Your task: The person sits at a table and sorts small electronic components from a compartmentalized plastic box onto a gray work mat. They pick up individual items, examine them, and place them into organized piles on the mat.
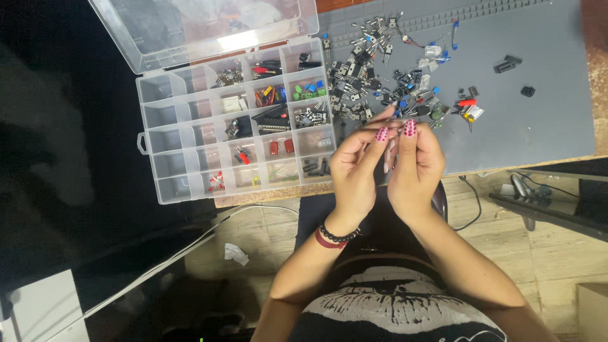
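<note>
Here we pinch a small component (394, 121), too tiny to identify, between both grips, left hand (353, 174) and right hand (415, 163) meeting fingertip to fingertip just short of the heap of parts (380, 76) on the worktop (532, 126).

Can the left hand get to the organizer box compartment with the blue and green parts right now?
Probably yes. The left hand hovers just right of the open organizer box, whose lid is swung back, so nothing covers the blue and green parts. Both hands are pinching something small, though.
</note>
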